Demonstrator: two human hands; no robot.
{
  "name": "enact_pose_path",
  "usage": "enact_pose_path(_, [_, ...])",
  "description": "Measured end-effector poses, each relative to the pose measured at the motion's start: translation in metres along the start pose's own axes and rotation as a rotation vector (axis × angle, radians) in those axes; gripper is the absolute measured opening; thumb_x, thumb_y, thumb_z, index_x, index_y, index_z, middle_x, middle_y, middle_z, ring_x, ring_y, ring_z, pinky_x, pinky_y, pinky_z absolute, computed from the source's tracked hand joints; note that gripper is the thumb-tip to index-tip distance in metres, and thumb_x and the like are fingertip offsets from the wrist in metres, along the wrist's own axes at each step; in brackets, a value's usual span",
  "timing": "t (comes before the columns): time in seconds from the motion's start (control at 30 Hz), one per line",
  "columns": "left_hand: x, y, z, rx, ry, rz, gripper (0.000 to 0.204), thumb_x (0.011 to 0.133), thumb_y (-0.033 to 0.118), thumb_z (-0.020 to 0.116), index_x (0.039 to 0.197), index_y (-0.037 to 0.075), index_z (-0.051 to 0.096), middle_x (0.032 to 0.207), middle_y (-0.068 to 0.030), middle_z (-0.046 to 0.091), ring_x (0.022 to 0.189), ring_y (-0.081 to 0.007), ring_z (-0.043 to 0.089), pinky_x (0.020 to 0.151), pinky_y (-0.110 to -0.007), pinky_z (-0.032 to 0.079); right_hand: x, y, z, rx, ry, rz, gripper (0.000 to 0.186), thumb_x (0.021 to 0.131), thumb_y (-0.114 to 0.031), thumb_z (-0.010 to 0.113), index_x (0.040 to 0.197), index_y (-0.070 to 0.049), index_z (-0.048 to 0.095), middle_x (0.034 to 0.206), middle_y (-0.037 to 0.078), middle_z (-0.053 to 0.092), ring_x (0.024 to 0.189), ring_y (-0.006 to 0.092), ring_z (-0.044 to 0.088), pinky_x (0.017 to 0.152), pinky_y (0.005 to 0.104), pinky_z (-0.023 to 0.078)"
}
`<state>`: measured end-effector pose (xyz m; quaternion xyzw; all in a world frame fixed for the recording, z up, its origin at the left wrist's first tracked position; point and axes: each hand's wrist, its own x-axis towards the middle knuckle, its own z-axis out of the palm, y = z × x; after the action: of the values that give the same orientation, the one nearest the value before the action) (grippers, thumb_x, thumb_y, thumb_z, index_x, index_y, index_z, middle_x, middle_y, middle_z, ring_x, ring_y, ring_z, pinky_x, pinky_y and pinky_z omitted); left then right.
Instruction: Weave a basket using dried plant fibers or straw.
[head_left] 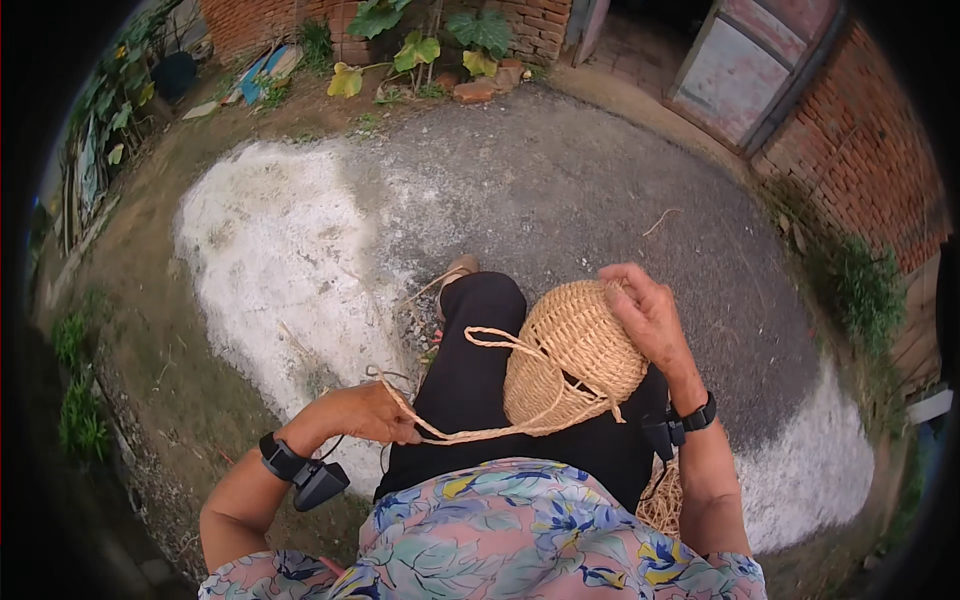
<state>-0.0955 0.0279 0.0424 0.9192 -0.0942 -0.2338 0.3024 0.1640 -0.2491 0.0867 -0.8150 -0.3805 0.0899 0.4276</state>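
Note:
A woven straw basket (585, 335) rests tilted on my lap, over my black-trousered thighs. My right hand (640, 315) grips its upper right, with the fingertips at the edge. My left hand (385, 415) is closed on a braided straw cord (475, 433), which runs across my lap toward the basket; a loop of cord lies over the basket's left side. Loose thin strands rise beside my left fingers. Behind my right forearm, a pile of loose straw (662, 505) shows low down, partly hidden by my body.
I am on a paved yard (530, 170) with white powdery patches (270, 230). Around it stand a brick wall (840, 150), an open doorway with a metal door (740, 70), leafy plants (410, 45), weeds (75, 350), a dark bucket (172, 72) and leaning boards.

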Motion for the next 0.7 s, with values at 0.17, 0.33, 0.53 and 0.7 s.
enact_pose_path(0.17, [0.0,0.075,-0.061,-1.092,0.005,0.14,0.016,0.088,0.014,0.066,0.094,-0.001,0.067,0.072,-0.0084,0.064,0.057,-0.0137,0.059,0.053,-0.029,0.045,0.009,-0.008,0.009,-0.424,0.102,-0.271,0.018,0.087,-0.013,0.055,0.1,-0.005,0.063,0.058,0.014,0.057,0.053,0.0252,0.059,0.055,0.0368,0.045])
enact_pose_path(0.33, [0.097,0.064,-0.028,-0.079,0.789,0.2,0.01,0.087,0.004,0.065,0.093,0.002,0.057,0.075,-0.0132,0.066,0.066,-0.0276,0.067,0.057,-0.036,0.051,0.012,-0.008,0.019,-0.213,0.143,-0.037,0.016,0.085,-0.014,0.058,0.097,-0.005,0.063,0.056,0.011,0.056,0.05,0.0228,0.057,0.052,0.0372,0.043])
enact_pose_path(0.53, [0.102,0.062,-0.018,-0.179,0.683,0.259,0.011,0.083,0.005,0.067,0.088,0.002,0.058,0.076,-0.0139,0.066,0.07,-0.0311,0.068,0.061,-0.039,0.053,0.006,-0.011,0.015,-0.122,0.173,-0.036,0.014,0.087,-0.015,0.059,0.094,-0.005,0.065,0.055,0.008,0.054,0.048,0.0177,0.052,0.05,0.0346,0.04])
enact_pose_path(0.7, [0.103,0.068,-0.005,0.01,0.764,0.29,0.009,0.08,0.007,0.069,0.08,0.003,0.061,0.071,-0.0119,0.064,0.065,-0.0285,0.066,0.058,-0.038,0.053,0.002,-0.015,0.013,-0.117,0.183,-0.057,0.013,0.088,-0.012,0.059,0.095,-0.004,0.065,0.057,0.008,0.056,0.05,0.014,0.053,0.05,0.0318,0.041])
